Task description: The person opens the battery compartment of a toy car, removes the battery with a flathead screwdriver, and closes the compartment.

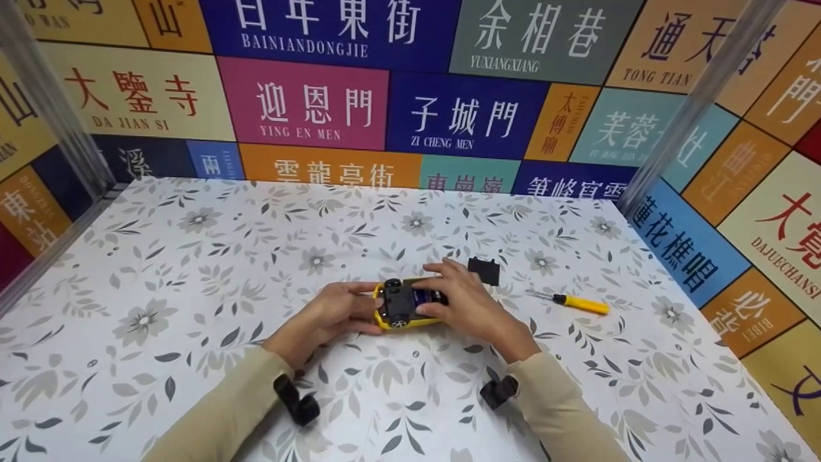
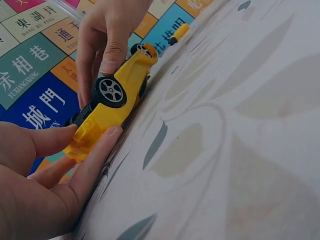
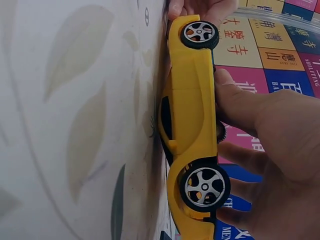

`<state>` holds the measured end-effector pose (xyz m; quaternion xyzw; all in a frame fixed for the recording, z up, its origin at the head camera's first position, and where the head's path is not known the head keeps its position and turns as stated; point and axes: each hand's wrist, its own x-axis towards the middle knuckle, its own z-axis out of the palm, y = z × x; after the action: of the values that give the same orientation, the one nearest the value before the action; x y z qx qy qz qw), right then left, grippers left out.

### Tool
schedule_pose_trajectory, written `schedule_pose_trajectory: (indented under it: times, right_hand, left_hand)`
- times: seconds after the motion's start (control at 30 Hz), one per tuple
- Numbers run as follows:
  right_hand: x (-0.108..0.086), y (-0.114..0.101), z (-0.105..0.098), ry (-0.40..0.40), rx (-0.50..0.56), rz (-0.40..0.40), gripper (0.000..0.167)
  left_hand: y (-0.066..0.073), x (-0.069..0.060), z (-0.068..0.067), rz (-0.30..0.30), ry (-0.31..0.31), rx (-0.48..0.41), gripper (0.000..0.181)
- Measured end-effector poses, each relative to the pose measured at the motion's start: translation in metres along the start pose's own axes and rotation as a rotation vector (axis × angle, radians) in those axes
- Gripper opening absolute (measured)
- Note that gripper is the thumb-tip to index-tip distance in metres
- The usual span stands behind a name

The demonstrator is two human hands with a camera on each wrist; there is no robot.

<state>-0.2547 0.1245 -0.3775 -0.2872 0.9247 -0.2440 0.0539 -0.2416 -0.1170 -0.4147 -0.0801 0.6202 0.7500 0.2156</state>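
A yellow toy car (image 1: 380, 313) lies upside down on the table, its black underside facing up. From the underside's recess shows something dark blue (image 1: 420, 297), partly covered by fingers; it looks like batteries. My left hand (image 1: 332, 312) grips one end of the car, thumb on the underside and fingers along the yellow body (image 2: 102, 120). Over the recess, my right hand (image 1: 465, 300) touches the underside with its thumb and fairly straight fingers. The right wrist view shows the car's side and its wheels (image 3: 205, 186). Beyond the right hand lies a small black cover (image 1: 483, 271).
To the right of the hands, a yellow-handled screwdriver (image 1: 580, 304) lies on the floral tablecloth (image 1: 269, 231). Panels with coloured signs (image 1: 308, 96) stand behind the table and at its sides. Metal posts (image 1: 693, 96) rise at the back corners.
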Motion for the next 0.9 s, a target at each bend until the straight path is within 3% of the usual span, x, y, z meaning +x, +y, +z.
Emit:
schedule_pose_trajectory:
  times: [0.27, 0.43, 0.67, 0.9]
  right_hand:
    - [-0.0005, 0.0001, -0.0005, -0.018, -0.001, -0.01, 0.039]
    - [-0.002, 0.0004, -0.0061, -0.026, 0.03, -0.018, 0.034]
    - [-0.0015, 0.0043, -0.0088, 0.003, 0.042, -0.089, 0.027]
    - [0.0012, 0.004, -0.0068, 0.009, 0.009, -0.197, 0.031]
  left_hand:
    - [-0.0028, 0.0007, -0.0005, 0.014, -0.016, 0.004, 0.052]
    - [-0.0012, 0.002, 0.0006, -0.004, 0.018, -0.005, 0.053]
    - [-0.0003, 0.0023, -0.0002, -0.003, 0.018, 0.002, 0.054]
    - [-0.0011, 0.0017, -0.0011, -0.013, 0.023, 0.001, 0.054]
